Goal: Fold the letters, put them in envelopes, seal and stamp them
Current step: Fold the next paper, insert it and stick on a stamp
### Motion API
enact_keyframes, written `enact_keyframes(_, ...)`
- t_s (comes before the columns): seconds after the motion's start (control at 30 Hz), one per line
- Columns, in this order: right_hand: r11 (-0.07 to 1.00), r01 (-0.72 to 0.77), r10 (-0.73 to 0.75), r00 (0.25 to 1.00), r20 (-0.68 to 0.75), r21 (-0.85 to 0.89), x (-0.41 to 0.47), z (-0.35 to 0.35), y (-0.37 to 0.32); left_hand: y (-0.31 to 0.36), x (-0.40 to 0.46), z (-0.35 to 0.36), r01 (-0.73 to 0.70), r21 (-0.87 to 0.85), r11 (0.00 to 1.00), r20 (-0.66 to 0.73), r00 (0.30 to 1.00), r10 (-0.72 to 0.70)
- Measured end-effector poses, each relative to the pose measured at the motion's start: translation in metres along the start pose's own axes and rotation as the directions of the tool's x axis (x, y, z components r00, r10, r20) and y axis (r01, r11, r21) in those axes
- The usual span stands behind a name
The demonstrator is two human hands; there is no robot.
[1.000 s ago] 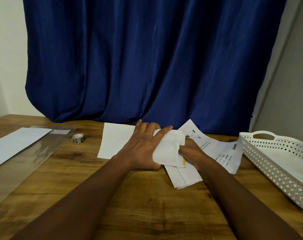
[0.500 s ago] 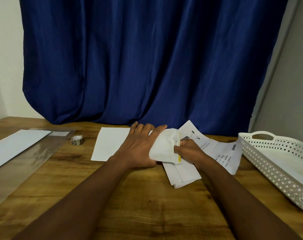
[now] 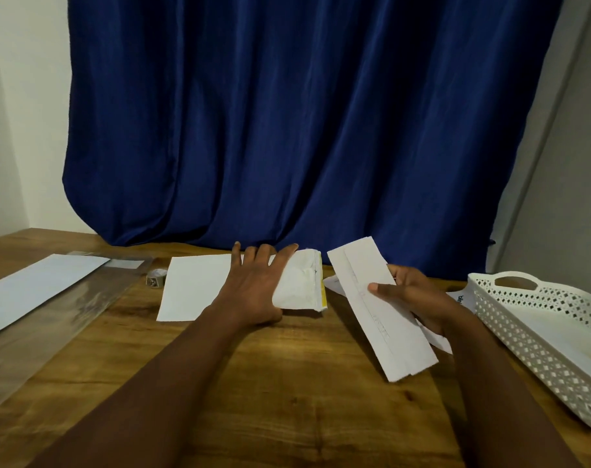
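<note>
A dark blue curtain hangs behind the far edge of the wooden table and fills most of the view. At the table's right edge sits a white perforated basket with a handle slot at its far end. Along the left edge lies a clear plastic sleeve with a long white envelope on it. Near the far edge, left of centre, a blank white sheet lies flat. Partly on it rests a crumpled envelope with a yellow strip along its right side. The left hand lies flat on that envelope with fingers spread and straight, covering its left part. Just beside it to the right, the right hand grips a folded letter lifted off the table and slanted, thumb on top and fingers curled beneath. More printed papers lie under that hand, mostly hidden by it, reaching close to the basket. A small tape roll stands just left of the blank sheet, touching the sleeve's corner.
</note>
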State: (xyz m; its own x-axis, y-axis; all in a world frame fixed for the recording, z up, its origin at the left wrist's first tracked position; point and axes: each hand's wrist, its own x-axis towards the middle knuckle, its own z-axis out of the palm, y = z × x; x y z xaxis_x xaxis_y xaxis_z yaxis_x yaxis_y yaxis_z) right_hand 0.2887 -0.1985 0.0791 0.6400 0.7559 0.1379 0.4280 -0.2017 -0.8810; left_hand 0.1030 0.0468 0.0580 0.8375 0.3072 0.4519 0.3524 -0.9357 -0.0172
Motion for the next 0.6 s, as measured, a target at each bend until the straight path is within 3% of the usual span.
enact_keyframes(0.4,0.979,-0.105,0.14,0.97,0.197,-0.177,-0.002,0.007,-0.002,-0.004,0.003,0.007,-0.087,0.002,0.996,-0.038,0.995,0.087)
enact_keyframes(0.6,0.92,-0.126,0.237,0.933,0.271,-0.371,-0.004,0.01,-0.001,0.004,0.003,0.015,-0.203,0.036,0.978,0.002,0.979,0.204)
